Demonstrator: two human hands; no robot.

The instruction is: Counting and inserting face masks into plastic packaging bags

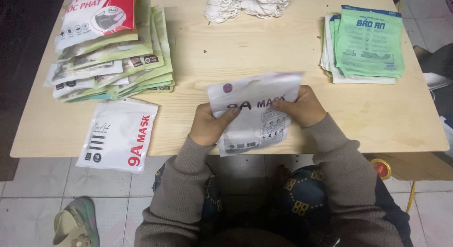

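Left hand (pixel 210 124), right hand (pixel 302 106): each grip pinched shut on white pouch (pixel 255 112), forearms angled inward.

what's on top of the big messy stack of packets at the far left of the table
A red and white mask packet lies tilted on top of the stack of mostly green and white packets. It covers the middle of the packets below, so only their edges show.

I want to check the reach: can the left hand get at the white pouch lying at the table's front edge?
Probably yes. The white pouch lies just left of the left hand with bare table between, but that hand now grips the held pouch together with the right hand.
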